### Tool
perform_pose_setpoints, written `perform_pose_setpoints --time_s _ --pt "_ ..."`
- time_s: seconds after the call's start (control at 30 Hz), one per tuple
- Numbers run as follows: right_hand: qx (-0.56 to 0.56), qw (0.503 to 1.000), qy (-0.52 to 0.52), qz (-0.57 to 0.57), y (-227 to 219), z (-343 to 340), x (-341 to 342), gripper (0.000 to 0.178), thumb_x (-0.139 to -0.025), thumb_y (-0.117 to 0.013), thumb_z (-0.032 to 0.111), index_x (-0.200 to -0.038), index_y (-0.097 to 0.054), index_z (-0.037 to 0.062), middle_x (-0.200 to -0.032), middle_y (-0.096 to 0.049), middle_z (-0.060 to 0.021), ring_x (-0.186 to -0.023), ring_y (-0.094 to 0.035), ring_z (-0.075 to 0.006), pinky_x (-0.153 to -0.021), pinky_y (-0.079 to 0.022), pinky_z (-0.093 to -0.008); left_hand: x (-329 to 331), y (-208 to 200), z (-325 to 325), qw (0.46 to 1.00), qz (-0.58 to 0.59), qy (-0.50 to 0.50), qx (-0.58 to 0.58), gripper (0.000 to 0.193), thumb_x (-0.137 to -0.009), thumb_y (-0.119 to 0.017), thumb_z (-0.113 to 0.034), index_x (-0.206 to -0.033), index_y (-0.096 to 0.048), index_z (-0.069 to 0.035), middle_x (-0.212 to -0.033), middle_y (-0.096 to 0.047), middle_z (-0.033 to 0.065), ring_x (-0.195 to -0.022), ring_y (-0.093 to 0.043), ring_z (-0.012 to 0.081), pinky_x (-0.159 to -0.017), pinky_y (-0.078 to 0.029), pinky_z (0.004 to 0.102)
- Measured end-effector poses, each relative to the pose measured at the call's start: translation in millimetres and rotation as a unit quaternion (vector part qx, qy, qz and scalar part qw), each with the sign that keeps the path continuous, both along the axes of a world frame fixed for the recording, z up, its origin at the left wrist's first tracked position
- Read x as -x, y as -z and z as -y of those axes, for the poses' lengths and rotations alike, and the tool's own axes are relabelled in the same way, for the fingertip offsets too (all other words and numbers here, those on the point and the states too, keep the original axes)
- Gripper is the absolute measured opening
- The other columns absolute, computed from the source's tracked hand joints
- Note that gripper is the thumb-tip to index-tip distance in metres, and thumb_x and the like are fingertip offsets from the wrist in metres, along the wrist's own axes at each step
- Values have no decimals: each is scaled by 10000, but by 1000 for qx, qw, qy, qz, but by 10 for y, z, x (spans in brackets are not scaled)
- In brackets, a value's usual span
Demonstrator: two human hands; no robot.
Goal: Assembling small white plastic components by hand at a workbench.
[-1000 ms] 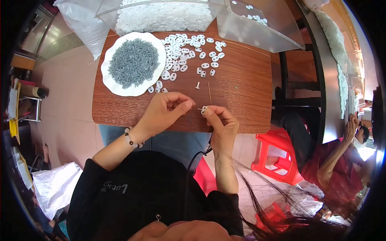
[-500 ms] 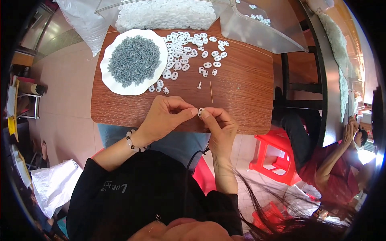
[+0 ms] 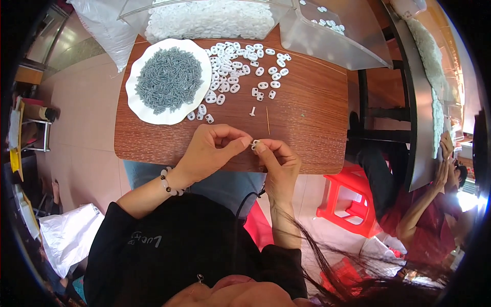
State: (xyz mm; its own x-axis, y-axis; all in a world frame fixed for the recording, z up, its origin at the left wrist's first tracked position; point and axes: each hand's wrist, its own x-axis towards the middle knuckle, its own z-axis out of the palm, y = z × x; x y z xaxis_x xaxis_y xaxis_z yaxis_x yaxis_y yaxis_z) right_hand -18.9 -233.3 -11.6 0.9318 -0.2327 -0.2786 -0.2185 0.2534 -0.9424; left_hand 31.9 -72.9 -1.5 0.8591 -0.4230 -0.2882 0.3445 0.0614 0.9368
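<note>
Tabletop (image 3: 313,135) — plate (image 3: 163,118) of grey pieces (image 3: 170,80), bin (image 3: 283,14) of white parts (image 3: 210,21)

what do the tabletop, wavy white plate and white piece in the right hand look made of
White piece: probably plastic, evenly white, with a moulded look.
Wavy white plate: smooth, pale rim; ceramic or hard plastic, can't tell which.
Tabletop: wood or wood-look laminate, slightly shiny, with streaky brown grain.

the right hand (image 3: 279,157) pinches a small white two-holed piece (image 3: 254,145), with the left hand (image 3: 217,148) just beside it, fingers curled, above a brown wooden table (image 3: 317,123) bearing a scalloped white plate (image 3: 134,105) of grey-green pieces (image 3: 169,79), scattered white pieces (image 3: 221,66) and a thin stick (image 3: 267,121).
</note>
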Motion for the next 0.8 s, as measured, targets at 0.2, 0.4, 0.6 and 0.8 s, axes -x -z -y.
perform_pose_setpoints --time_s 0.2,0.4,0.6,0.8 --pt "-34 997 66 22 31 86 2 88 -826 -672 55 -877 -667 -16 -735 -641 -33 -590 -503 -62 -546 -372 -191 139 -578 -141 989 -48 69 125 182 -909 -515 -141 -867 -621 0 -692 -577 41 -607 -499 85 -535 -386 230" --pt "-41 994 89 43 20 178 35 126 -822 -671 55 -918 -653 -26 -733 -632 -56 -605 -520 -89 -554 -375 -205 298 -1056 0 845 -21 332 419 211 -874 -662 -201 -950 -616 -10 -896 -618 32 -831 -568 108 -760 -430 247" --pt "-53 993 86 55 23 165 40 128 -825 -666 49 -918 -648 -36 -750 -632 -59 -608 -520 -91 -555 -376 -209 545 -1052 147 702 -248 164 647 431 -803 -738 -329 -957 -584 44 -901 -583 76 -784 -543 125 -652 -427 245" --pt "-58 994 85 47 39 175 70 111 -834 -651 33 -920 -650 -36 -747 -630 -56 -610 -518 -91 -562 -382 -208 178 -965 -10 779 -165 411 443 349 -832 -710 -324 -911 -601 -2 -899 -584 85 -851 -538 209 -773 -394 344"
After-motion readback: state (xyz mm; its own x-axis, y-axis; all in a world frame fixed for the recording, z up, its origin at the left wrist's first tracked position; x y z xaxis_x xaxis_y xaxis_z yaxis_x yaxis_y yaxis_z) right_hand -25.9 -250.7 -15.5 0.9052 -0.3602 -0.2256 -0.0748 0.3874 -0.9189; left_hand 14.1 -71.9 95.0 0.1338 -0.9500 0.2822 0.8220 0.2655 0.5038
